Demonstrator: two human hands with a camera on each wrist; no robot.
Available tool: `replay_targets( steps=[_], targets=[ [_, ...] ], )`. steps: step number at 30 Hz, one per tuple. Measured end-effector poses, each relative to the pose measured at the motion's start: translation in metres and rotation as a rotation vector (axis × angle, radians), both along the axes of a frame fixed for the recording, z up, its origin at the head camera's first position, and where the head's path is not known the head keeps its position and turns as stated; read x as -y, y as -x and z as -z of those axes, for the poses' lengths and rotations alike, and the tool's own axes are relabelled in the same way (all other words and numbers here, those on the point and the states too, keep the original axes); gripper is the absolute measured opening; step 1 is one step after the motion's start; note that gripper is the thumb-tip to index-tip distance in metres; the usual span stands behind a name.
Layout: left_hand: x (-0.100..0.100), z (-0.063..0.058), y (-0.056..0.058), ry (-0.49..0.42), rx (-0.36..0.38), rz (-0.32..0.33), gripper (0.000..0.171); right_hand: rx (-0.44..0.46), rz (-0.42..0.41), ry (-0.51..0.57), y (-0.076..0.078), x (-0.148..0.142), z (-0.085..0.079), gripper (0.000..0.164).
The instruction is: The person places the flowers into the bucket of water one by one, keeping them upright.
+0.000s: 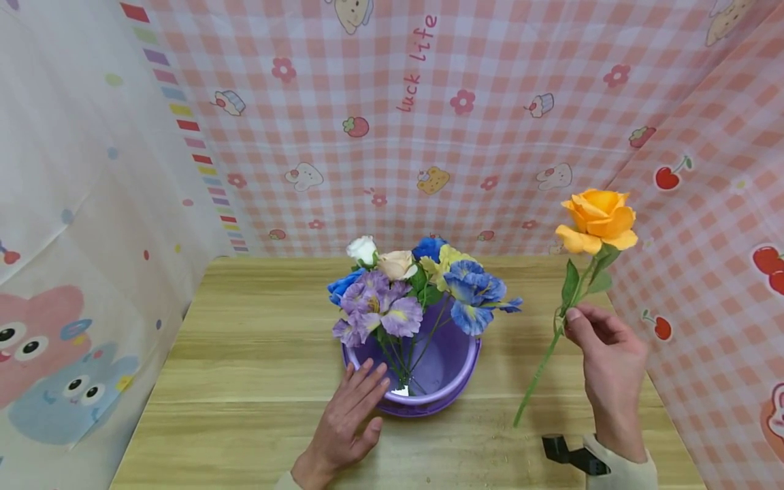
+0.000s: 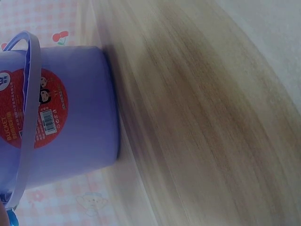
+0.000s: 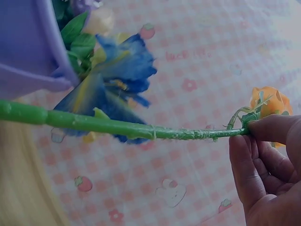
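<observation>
My right hand [image 1: 612,364] pinches the green stem of an orange artificial rose [image 1: 599,221] between thumb and fingers, to the right of the bucket. The rose stands upright and slightly tilted, its stem's lower end pointing down toward the table. In the right wrist view the stem [image 3: 178,133] runs left from the fingertips. A purple bucket [image 1: 474,364] stands at the table's middle with several flowers in it: a lilac iris [image 1: 382,306], a blue iris [image 1: 474,292], a white rose [image 1: 363,249] and others. My left hand [image 1: 349,422] rests with straight fingers at the bucket's near left rim.
The bucket's handle [image 2: 30,117] hangs over a red label [image 2: 54,108] on its side. The wooden table [image 1: 245,381] carries small bits of debris near its front. Patterned cloths [image 1: 392,156] enclose the back and both sides. A black strap [image 1: 572,457] circles the right wrist.
</observation>
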State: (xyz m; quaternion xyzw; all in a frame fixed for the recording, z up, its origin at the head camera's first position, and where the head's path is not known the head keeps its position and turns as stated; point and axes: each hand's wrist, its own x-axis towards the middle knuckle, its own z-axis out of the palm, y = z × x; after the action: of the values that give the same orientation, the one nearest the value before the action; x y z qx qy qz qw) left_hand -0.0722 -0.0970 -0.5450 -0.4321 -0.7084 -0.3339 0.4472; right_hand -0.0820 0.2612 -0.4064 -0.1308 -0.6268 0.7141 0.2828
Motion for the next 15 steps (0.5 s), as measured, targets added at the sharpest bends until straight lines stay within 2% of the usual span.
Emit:
replay_targets(
  steps=[5, 15],
  targets=[
    [0.0, -0.001, 0.0, -0.001, -0.006, 0.0, 0.045, -0.099, -0.018, 0.019, -0.001, 0.007, -0.009, 0.017],
    [0.0, -0.001, 0.0, 0.002, -0.009, -0.002, 0.045, -0.205, -0.033, 0.035, -0.003, 0.02, -0.025, 0.02]
  ],
)
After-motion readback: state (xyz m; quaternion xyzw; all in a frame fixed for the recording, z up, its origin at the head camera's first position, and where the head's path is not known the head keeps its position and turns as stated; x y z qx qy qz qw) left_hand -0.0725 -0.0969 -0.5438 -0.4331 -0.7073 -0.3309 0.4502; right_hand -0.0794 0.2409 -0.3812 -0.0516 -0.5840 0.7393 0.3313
